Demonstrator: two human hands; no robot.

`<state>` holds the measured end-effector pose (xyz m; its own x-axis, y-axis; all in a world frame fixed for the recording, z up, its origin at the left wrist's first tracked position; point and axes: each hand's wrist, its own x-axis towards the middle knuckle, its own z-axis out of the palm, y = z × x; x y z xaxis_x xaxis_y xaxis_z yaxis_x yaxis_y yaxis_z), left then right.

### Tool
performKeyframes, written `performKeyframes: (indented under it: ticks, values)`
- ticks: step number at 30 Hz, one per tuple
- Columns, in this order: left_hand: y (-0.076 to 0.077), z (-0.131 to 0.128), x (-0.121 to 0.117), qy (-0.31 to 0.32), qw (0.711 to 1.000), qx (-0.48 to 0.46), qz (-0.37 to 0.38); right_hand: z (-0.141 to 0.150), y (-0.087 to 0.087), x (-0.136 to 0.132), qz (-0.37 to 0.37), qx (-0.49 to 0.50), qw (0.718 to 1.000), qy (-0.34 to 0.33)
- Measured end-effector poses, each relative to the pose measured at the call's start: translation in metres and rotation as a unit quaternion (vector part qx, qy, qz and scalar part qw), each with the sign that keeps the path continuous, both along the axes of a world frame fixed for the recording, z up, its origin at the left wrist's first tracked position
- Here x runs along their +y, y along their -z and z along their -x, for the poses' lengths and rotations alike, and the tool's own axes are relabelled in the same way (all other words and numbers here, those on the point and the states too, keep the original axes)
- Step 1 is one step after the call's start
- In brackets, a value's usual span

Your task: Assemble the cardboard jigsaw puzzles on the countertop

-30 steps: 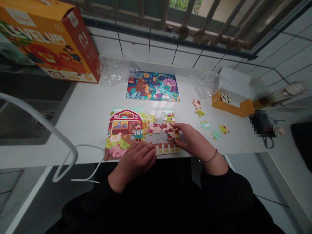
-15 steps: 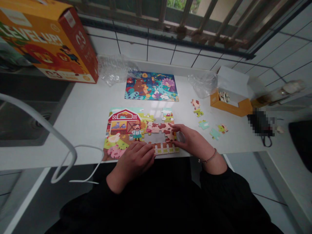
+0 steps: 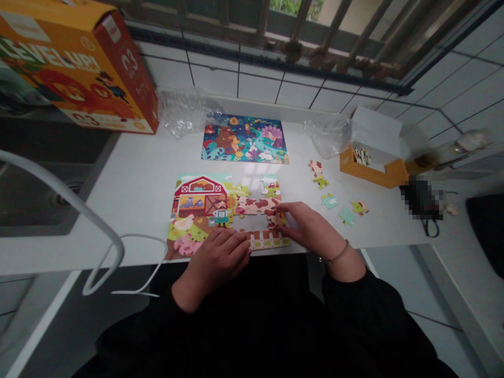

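Observation:
A farm jigsaw puzzle [image 3: 200,210] lies on the white counter, with a red barn, a farmer and a spotted cow. Gaps show the counter at its middle and near its top. My left hand [image 3: 216,257] rests flat over its lower edge, fingers stretched out and hiding part of the picture. At the right edge, my right hand [image 3: 311,226] has thumb and fingers around a brown-and-white puzzle piece [image 3: 274,219], which lies against the cow. Several loose puzzle pieces [image 3: 329,200] are spread to the right of this hand.
Behind the farm puzzle lies a dark forest puzzle [image 3: 244,139]. Crumpled clear plastic [image 3: 185,113] sits beside a large orange box [image 3: 79,68]. An open small orange box [image 3: 372,165] stands at right. A white cable [image 3: 79,202] curves across the left, near the sink [image 3: 47,184].
My right hand's fingers have shifted very slightly at the puzzle's right edge, with the brown-and-white piece. My left hand and the loose pieces have stayed in place.

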<state>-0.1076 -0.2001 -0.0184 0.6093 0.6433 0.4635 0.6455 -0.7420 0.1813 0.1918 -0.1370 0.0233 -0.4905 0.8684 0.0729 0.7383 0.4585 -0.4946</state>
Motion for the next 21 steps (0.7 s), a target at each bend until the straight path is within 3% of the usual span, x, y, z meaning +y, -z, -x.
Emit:
performKeyframes:
  ticks: [6,21]
  values:
    - [-0.001,0.000,0.000,0.002,1.000,-0.002,0.012,0.006,-0.004,0.002,-0.009,-0.006,1.000,-0.007]
    - [-0.002,0.000,0.001,0.001,1.000,0.006,0.003,0.010,0.008,-0.004,-0.035,0.013,0.997,-0.065]
